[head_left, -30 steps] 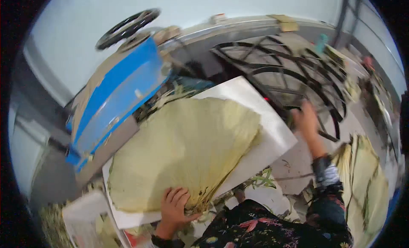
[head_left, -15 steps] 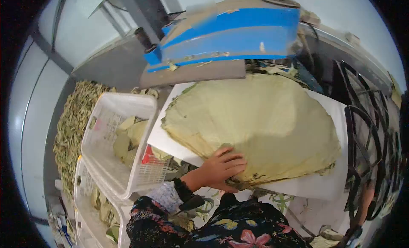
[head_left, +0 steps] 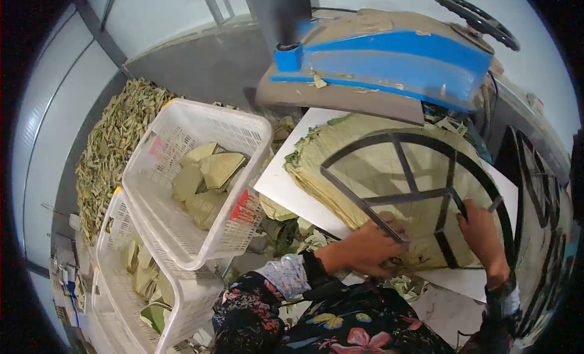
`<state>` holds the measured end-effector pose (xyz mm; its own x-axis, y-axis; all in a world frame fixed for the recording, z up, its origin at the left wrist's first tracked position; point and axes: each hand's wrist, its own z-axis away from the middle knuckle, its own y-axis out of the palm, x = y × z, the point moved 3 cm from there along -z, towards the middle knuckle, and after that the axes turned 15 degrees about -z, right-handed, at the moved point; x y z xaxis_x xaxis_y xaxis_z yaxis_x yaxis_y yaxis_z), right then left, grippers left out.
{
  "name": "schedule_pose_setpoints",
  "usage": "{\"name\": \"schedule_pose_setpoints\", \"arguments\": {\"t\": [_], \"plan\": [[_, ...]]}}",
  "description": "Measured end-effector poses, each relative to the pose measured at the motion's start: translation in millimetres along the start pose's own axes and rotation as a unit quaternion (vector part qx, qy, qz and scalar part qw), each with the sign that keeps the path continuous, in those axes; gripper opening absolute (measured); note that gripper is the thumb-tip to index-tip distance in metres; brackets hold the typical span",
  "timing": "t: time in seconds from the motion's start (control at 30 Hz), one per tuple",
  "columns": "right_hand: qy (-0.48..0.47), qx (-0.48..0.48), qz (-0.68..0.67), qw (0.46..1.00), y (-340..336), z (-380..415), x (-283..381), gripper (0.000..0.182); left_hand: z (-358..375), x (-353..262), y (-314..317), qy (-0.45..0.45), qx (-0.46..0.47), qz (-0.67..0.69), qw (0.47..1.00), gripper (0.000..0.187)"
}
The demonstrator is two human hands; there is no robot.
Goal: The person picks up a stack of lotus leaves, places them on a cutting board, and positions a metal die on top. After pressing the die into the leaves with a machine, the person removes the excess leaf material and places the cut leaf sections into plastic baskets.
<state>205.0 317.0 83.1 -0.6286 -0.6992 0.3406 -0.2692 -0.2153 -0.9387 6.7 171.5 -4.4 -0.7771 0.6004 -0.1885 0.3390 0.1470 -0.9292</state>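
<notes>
In the head view, our right hand (head_left: 483, 235) grips an inner bar (head_left: 457, 203) of the black fan-shaped frame (head_left: 404, 197), which is over the stacked pleated leaves (head_left: 377, 171) on the white board (head_left: 278, 185). Our left hand (head_left: 371, 247) lies at its near corner (head_left: 395, 235); we cannot tell whether the fingers pinch it.

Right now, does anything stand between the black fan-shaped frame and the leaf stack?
Possibly the left hand: it is at the near edge of the black fan-shaped frame, over the leaf stack, and I cannot tell whether its fingers lie underneath. Elsewhere, nothing visible intervenes; the right hand grips the frame farther right.
</notes>
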Motion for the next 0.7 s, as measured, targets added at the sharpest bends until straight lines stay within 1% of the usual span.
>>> {"name": "schedule_pose_setpoints", "arguments": {"t": [0.03,0.07,0.1,0.13,0.2,0.23,0.3,0.33,0.37,0.4,0.43,0.47,0.5,0.53,0.57,0.6,0.63,0.67,0.7], "plan": [[0.027,0.015,-0.007,1.0,3,-14,12,0.026,1,1,0,-0.002,-0.004,0.001,1.0,0.063],[0.054,0.03,-0.013,0.998,8,-23,18,0.023,1,0,-6,0.007,-0.049,-0.005,0.999,0.062],[0.008,0.004,-0.02,1.0,16,-31,15,0.022,2,-1,-11,0.017,-0.093,-0.011,0.995,0.061],[0.009,0.006,-0.018,1.0,21,-35,15,0.022,3,-1,-13,0.017,-0.095,-0.009,0.995,0.061],[0.047,0.03,0.02,0.998,28,-45,14,0.02,3,0,-15,0.032,-0.112,-0.017,0.993,0.057],[0.055,0.03,0.022,0.998,31,-48,14,0.02,3,1,-15,0.037,-0.112,-0.012,0.993,0.057],[0.093,0.026,0.036,0.995,36,-45,12,0.023,1,1,-12,0.025,-0.06,0.01,0.998,0.053],[0.069,0.022,-0.001,0.997,36,-43,15,0.022,3,-1,-9,0.045,-0.058,0.023,0.997,0.053],[0.054,0.013,-0.035,0.998,34,-39,16,0.021,5,-1,-5,0.012,-0.036,0.035,0.999,0.053],[0.075,0.023,-0.035,0.996,46,-43,6,0.02,4,0,0,-0.009,-0.013,0.048,0.999,0.053],[0.102,0.031,-0.035,0.994,51,-46,-3,0.02,1,-2,-5,-0.011,-0.015,0.037,0.999,0.055],[0.096,0.058,-0.028,0.993,41,-47,7,0.018,-2,-3,-12,-0.012,-0.02,0.026,0.999,0.057],[0.077,0.037,0.001,0.996,38,-47,10,0.016,-5,-3,-15,0.0,-0.011,0.036,0.999,0.059],[0.03,0.007,0.016,0.999,41,-45,5,0.015,-8,-3,-15,0.005,-0.001,0.04,0.999,0.06],[-0.026,-0.02,0.031,0.999,46,-44,-2,0.013,-12,-8,-16,0.036,0.001,0.049,0.998,0.06],[-0.006,-0.031,0.034,0.999,52,-45,-11,0.013,-14,-7,-19,0.025,0.008,0.025,0.999,0.062],[-0.042,-0.03,0.034,0.998,58,-46,-18,0.013,-15,-6,-19,0.009,0.015,0.0,1.0,0.063],[-0.081,-0.027,0.032,0.996,59,-46,-18,0.012,-15,-8,-17,0.022,0.018,0.0,1.0,0.063],[-0.075,-0.034,0.032,0.996,59,-46,-18,0.012,-12,-8,-16,0.027,0.008,-0.008,1.0,0.063]]}}
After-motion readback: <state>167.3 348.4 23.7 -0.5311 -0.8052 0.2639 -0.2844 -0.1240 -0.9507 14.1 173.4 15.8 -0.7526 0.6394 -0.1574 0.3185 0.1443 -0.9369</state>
